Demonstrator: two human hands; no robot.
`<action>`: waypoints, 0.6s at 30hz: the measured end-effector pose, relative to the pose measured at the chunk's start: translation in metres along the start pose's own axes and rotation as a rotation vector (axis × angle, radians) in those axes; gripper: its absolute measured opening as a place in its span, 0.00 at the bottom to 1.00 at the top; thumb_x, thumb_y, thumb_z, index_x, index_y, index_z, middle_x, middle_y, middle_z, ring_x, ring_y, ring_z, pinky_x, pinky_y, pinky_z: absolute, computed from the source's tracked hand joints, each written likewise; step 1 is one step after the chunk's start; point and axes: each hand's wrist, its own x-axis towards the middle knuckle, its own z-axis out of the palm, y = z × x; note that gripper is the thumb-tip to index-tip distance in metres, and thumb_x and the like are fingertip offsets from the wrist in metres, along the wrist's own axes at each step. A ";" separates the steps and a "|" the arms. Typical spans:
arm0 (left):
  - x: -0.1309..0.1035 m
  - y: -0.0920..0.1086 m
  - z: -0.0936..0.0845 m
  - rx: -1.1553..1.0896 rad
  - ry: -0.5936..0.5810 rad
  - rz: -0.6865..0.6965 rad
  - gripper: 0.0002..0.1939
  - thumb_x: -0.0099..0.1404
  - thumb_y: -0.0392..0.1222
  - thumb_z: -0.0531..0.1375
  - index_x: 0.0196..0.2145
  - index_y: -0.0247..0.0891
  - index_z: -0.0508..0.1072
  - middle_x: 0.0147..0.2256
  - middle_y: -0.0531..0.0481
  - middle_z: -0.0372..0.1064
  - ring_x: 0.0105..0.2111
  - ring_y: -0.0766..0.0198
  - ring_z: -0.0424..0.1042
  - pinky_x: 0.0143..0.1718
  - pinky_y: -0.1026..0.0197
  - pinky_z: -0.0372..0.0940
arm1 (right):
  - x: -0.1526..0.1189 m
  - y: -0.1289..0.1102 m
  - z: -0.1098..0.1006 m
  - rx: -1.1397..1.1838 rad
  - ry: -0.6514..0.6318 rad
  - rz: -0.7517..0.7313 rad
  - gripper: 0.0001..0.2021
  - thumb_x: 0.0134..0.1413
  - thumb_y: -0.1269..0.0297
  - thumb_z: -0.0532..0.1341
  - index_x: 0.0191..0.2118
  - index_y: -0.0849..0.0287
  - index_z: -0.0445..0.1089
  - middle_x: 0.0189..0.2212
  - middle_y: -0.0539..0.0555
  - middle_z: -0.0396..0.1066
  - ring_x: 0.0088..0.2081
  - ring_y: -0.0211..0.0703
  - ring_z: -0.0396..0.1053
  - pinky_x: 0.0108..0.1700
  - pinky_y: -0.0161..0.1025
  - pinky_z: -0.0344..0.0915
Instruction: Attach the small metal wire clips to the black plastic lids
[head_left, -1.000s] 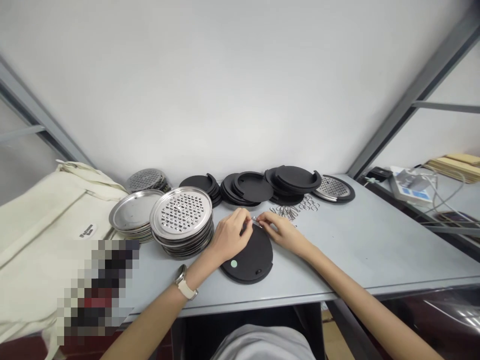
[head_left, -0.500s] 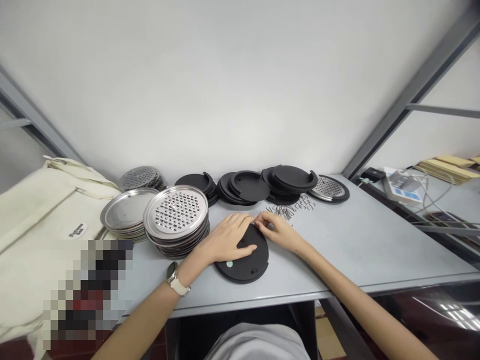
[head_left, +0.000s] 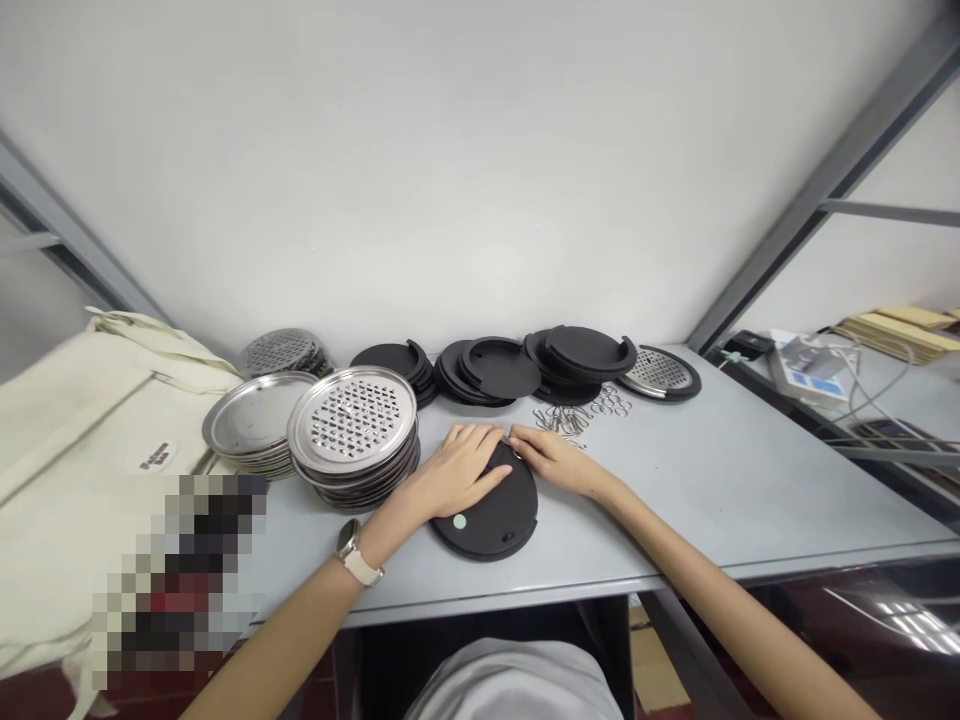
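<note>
A round black plastic disc point(head_left: 491, 530) with a pale green dot lies on the grey table in front of me. My left hand point(head_left: 461, 470) rests flat across its upper left part, fingers stretched toward the far edge and thumb apart. At the disc's far right edge, my right hand point(head_left: 551, 458) is closed in a pinch on a small metal wire clip point(head_left: 516, 453), largely hidden by the fingers. Just beyond that hand lies a loose pile of similar wire clips point(head_left: 562, 418).
Left of my hands stand stacks of round metal graters point(head_left: 352, 420) and plain metal discs point(head_left: 259, 415). Black round holders point(head_left: 502, 370) are stacked along the wall. A grater set in a black holder point(head_left: 660, 373) lies at right. Cream cloth bags point(head_left: 82, 420) fill the left side.
My right hand has shifted slightly, with its fingers turned further over the disc's edge. The left hand stays pressed on the disc, its thumb slightly raised.
</note>
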 end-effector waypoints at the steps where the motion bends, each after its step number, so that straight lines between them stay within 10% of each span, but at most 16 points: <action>1: 0.000 0.000 0.001 0.002 0.004 0.002 0.20 0.71 0.48 0.47 0.57 0.38 0.55 0.53 0.40 0.60 0.54 0.52 0.58 0.53 0.48 0.55 | 0.001 0.001 0.000 0.016 -0.002 -0.006 0.14 0.67 0.58 0.45 0.35 0.57 0.62 0.30 0.49 0.66 0.32 0.39 0.64 0.39 0.36 0.61; 18: 0.000 0.000 0.001 -0.021 0.030 0.009 0.16 0.70 0.45 0.48 0.53 0.39 0.59 0.49 0.41 0.63 0.51 0.53 0.62 0.52 0.48 0.55 | 0.005 0.001 -0.001 0.014 -0.033 -0.018 0.15 0.66 0.57 0.45 0.34 0.57 0.62 0.27 0.48 0.66 0.30 0.39 0.64 0.36 0.36 0.62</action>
